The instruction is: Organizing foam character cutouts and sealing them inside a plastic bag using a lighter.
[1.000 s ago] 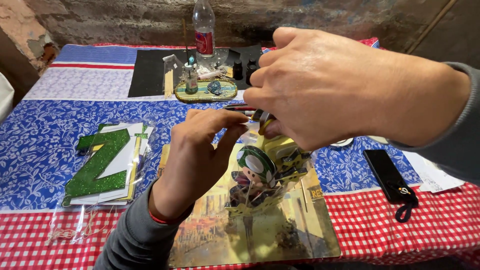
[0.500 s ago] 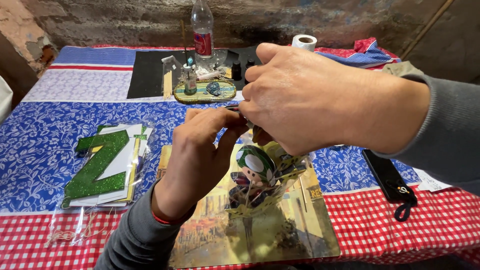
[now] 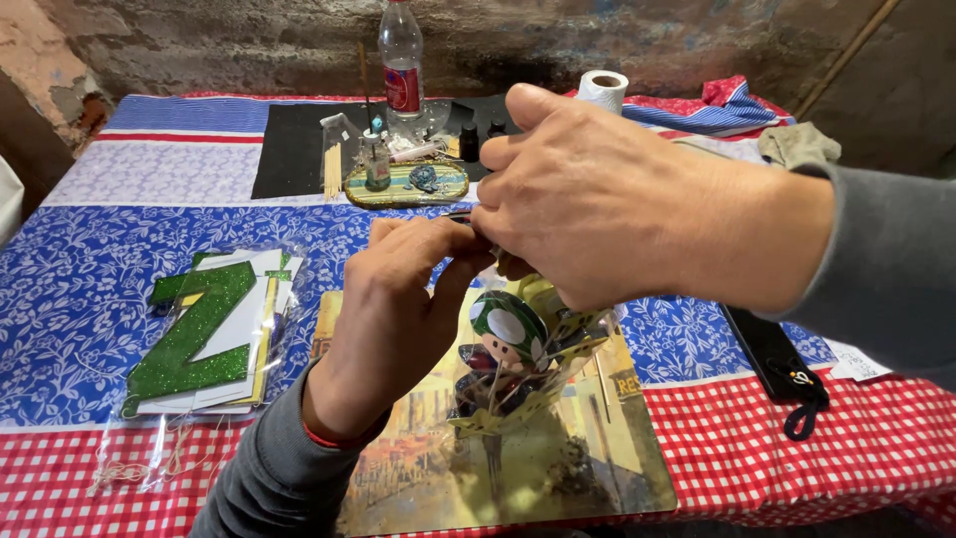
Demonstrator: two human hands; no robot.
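1. Left hand (image 3: 398,299) raised from below, fingers pinched on the top of the bag (image 3: 518,359).
2. Right hand (image 3: 607,204) curled over it, fingertips clamped at the same spot.
3. Bag held above the board (image 3: 558,478), near the table's (image 3: 100,289) front edge.
4. Versus 0.5 s ago: right hand shifted slightly right; grips unchanged.

One head-worn camera looks down and forward, close over the cloth-covered table (image 3: 119,199), toward the far wall (image 3: 249,40).

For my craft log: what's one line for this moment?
left hand: pinching bag top | right hand: pinching too | clear bag: holds cutouts, above picture board
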